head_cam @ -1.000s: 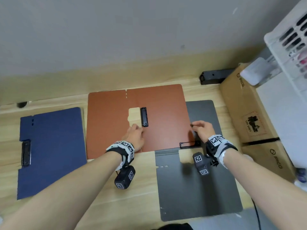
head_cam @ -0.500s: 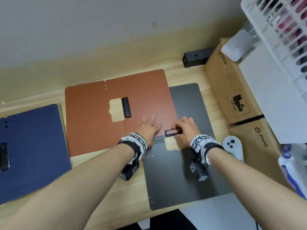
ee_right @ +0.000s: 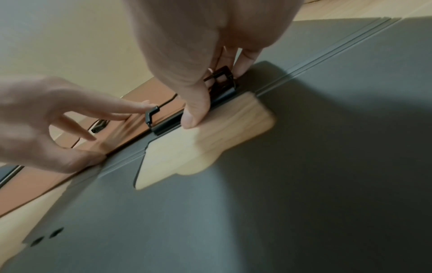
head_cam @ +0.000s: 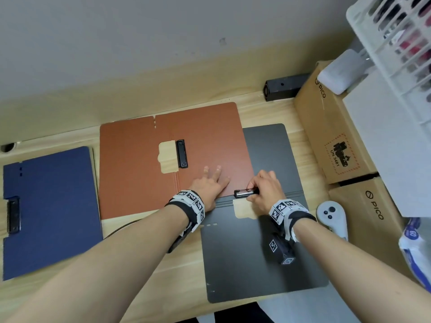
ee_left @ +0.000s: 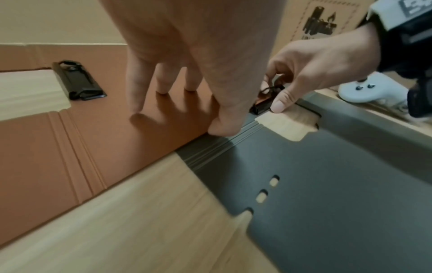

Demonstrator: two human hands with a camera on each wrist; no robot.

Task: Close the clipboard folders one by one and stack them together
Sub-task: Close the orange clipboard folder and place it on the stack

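Three clipboard folders lie on the wooden table (head_cam: 151, 264). The blue folder (head_cam: 49, 210) is closed at the left. The brown folder (head_cam: 140, 164) lies open in the middle, its black clip (head_cam: 182, 153) beside a cut-out. Its right panel overlaps the open grey folder (head_cam: 256, 252). My left hand (head_cam: 214, 178) presses flat on the brown folder (ee_left: 46, 147), fingers (ee_left: 163, 83) straight. My right hand (head_cam: 256, 185) pinches the grey folder's black clip (head_cam: 242, 193) at the spine. The right wrist view shows the thumb (ee_right: 194, 110) against this clip (ee_right: 222, 86).
Cardboard boxes (head_cam: 338, 136) stand along the table's right side, with a white controller (head_cam: 331, 215) beside them. A white crate (head_cam: 396, 31) overhangs at top right. A black bar (head_cam: 284, 86) lies at the back by the wall.
My left hand slid right from beside the brown folder's clip onto its right panel near the grey folder. The right hand stays on the grey folder's clip.
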